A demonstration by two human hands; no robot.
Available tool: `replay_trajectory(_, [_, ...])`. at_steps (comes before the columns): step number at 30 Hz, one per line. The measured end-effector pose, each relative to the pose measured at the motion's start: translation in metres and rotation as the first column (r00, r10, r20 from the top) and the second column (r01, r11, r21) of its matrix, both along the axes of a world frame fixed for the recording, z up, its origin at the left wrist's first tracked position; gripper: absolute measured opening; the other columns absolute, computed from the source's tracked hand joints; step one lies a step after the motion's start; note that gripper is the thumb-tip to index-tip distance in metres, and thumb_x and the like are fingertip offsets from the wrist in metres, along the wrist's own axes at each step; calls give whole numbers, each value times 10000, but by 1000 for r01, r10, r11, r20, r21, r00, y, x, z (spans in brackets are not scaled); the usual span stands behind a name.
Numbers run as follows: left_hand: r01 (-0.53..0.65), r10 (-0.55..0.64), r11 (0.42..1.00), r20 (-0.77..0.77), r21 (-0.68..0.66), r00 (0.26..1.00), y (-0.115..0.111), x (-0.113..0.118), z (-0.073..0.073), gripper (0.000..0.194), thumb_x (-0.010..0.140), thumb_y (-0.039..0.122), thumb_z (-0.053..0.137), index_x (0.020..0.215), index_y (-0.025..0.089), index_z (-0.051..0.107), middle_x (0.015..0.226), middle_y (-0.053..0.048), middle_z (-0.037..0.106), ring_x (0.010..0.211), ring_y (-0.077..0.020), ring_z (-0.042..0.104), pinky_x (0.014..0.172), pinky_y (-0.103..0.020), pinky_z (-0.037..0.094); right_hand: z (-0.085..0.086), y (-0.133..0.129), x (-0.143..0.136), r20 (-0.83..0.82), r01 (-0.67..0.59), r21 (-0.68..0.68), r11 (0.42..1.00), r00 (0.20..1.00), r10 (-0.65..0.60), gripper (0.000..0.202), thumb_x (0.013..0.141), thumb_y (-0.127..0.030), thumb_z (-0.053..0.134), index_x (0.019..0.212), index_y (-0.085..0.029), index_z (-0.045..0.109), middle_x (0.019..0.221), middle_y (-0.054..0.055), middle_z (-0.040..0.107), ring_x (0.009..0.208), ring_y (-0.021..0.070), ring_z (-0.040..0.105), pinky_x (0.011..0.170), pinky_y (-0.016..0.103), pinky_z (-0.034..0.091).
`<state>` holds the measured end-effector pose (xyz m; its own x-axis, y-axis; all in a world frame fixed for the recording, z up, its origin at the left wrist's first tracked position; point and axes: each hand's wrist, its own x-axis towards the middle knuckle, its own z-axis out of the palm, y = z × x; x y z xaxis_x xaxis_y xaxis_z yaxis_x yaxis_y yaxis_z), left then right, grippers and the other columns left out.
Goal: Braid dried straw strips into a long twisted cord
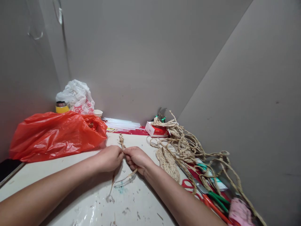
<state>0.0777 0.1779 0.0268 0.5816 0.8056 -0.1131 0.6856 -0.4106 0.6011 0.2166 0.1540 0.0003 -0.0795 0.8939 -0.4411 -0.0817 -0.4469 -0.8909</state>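
Observation:
My left hand (113,158) and my right hand (138,158) meet over the middle of the white table, both closed. Between them they grip a short length of braided straw cord (121,140), whose frayed upper end sticks up above the knuckles. Loose straw strands (127,179) hang below the fists, one from near the left and one from under the right. The part inside the fingers is hidden. To the right of my right hand lies a flat sole-shaped piece of woven cord (167,164).
A red plastic bag (58,135) fills the left side. Behind it are a white bag (76,94), a yellow jar (61,107) and a paper cup (98,113). Translucent sticks (122,123) lie by the back wall. Tangled rope (188,142), a red box (157,129) and pliers (213,204) crowd the right.

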Motion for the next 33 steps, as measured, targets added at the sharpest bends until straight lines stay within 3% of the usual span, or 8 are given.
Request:
replay_trajectory(5, [42,-28,990,-107,135,994,-33,9,1,118,712,238,490,644,173,560,601,-76,555,499,-162,440,507,-267,244,2,0,5,-126,-38,-46,998,992,32,222,752,-169,493,546,-164,410,366,-119,259,312,12,125,313,135,83])
replay_trajectory(9, [294,-333,899,-72,-323,940,-30,-2,23,239,744,271,428,527,193,489,513,-38,538,436,-147,452,463,-255,298,3,3,13,-210,-117,-70,991,973,100,135,751,-135,462,624,-125,507,396,-129,208,335,15,80,313,128,56])
replay_trajectory(14, [-95,132,985,286,-142,949,15,-7,6,127,705,276,486,620,182,483,531,13,530,481,-118,479,482,-217,337,3,5,19,-264,-177,-42,983,951,160,105,765,-170,487,668,-135,501,437,-130,183,360,23,61,314,123,56])
replay_trajectory(16, [-76,232,918,372,-389,899,24,-2,-11,160,703,329,498,670,172,504,551,14,531,494,-115,489,489,-215,352,2,5,20,-265,-204,-24,979,945,191,112,768,-186,496,673,-127,510,446,-127,187,369,23,60,316,125,60])
replay_trajectory(20, [68,296,773,453,-631,841,21,6,-33,176,703,341,484,700,168,513,541,41,474,409,-67,372,425,-192,264,1,5,21,-231,-245,7,970,943,240,142,764,-225,521,660,-130,503,456,-123,198,372,22,66,322,135,58])
replay_trajectory(23, [-16,271,855,420,-519,866,20,3,-34,182,692,325,514,708,152,568,475,75,360,388,-54,243,406,-198,158,3,4,22,-169,-258,24,966,951,259,120,756,-251,536,705,-146,511,454,-128,193,367,26,80,335,140,64])
replay_trajectory(27, [-23,152,937,347,-349,926,31,-3,-30,248,700,335,511,675,129,646,500,35,454,454,-73,312,451,-201,217,6,2,22,-9,-287,56,956,958,288,149,751,-292,552,711,-149,544,428,-126,234,352,33,111,341,168,75])
replay_trajectory(33, [-46,196,907,323,-418,926,32,-5,-22,233,652,359,591,605,136,642,485,29,493,458,-75,344,453,-201,221,0,1,20,327,-277,173,945,921,210,165,776,-241,516,679,-133,595,412,-100,313,357,48,203,372,202,127])
